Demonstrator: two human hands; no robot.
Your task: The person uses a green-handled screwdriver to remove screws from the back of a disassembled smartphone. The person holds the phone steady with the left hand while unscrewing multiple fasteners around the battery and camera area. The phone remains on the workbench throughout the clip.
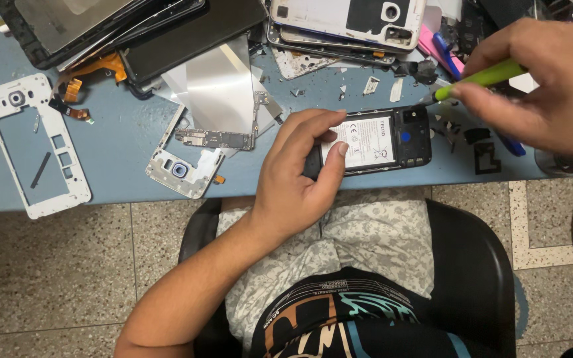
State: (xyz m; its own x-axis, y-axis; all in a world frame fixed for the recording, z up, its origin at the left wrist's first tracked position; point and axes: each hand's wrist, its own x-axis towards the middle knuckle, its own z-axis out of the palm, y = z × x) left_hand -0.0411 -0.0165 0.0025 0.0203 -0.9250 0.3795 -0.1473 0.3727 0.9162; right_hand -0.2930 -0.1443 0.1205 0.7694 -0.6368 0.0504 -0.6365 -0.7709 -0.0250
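Nearest, the left hand (300, 176) pins an opened black phone (382, 142) to the blue bench (121, 142), fingers spread narrow over its white rectangular battery label (365, 140). Just beyond, the right hand (542, 83) has its fingers pinched shut around a green screwdriver (479, 78), tip at the phone's upper corner. Farther back lie white phone frames (34, 146) and stacked dark screens (187, 33).

A blue-grey tabletop (121, 152) spans the upper part of the view. Below it lies a speckled terrazzo floor (54, 272) with pale inlaid strips at the right. A black chair (472, 265) stands on the floor. Lighting is even, indoor.
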